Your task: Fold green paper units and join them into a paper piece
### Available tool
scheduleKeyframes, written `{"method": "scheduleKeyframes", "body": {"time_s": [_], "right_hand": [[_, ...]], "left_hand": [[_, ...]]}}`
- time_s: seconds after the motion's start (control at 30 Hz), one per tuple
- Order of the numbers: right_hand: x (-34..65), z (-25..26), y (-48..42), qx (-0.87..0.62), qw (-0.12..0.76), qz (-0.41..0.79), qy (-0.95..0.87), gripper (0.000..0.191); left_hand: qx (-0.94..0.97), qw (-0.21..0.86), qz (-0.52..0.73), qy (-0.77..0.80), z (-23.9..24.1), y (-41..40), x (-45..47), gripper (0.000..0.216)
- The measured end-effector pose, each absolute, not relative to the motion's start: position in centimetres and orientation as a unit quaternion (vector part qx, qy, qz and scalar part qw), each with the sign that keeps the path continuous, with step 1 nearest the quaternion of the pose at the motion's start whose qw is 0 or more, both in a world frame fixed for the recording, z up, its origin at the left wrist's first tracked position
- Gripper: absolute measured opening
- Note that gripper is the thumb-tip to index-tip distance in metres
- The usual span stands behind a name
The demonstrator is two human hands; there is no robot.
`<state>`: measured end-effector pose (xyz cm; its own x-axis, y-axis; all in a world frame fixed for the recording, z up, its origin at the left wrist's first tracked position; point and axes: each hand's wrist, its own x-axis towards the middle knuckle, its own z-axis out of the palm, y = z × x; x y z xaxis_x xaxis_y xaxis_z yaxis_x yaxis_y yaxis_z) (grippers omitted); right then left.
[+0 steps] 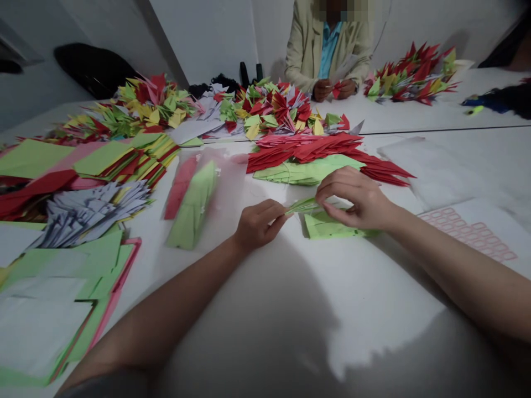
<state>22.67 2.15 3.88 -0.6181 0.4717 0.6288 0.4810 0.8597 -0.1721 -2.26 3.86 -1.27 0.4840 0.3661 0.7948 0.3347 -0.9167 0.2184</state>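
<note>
My left hand (261,224) is closed in a pinch on the left end of a small bunch of folded green paper (305,205). At the other end of it, the curled fingers and thumb of my right hand (352,199) meet the paper. Beneath my right hand lies another folded green paper (327,225), flat on the white table (257,309). Just beyond my hands is a pile of folded green papers (286,173), with folded red papers (315,148) heaped behind it. A clear plastic bag (228,177) holding green and red folded papers rests left of my left hand.
Stacked coloured sheets (99,265) and folded white papers (91,213) cover the left side. Heaps of folded paper shapes (274,108) line the back. Across the table a person (327,61) holds red paper. A printed sheet (473,229) lies under my right forearm.
</note>
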Motion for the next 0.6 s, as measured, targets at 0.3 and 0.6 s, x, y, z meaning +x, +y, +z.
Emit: {"method": "scheduleKeyframes", "body": {"time_s": [0.3,0.6], "right_hand": [[22.2,3.8,1.6,-0.269,0.319,-0.018,-0.908,0.017],[21.5,2.8,1.5,-0.273,0.315,-0.064,-0.907,0.015]], "left_hand": [[0.86,0.032,0.469,0.2,-1.4,4.1,-2.0,0.011],[0.871,0.01,0.454,0.189,-1.4,4.0,-2.0,0.02]]}}
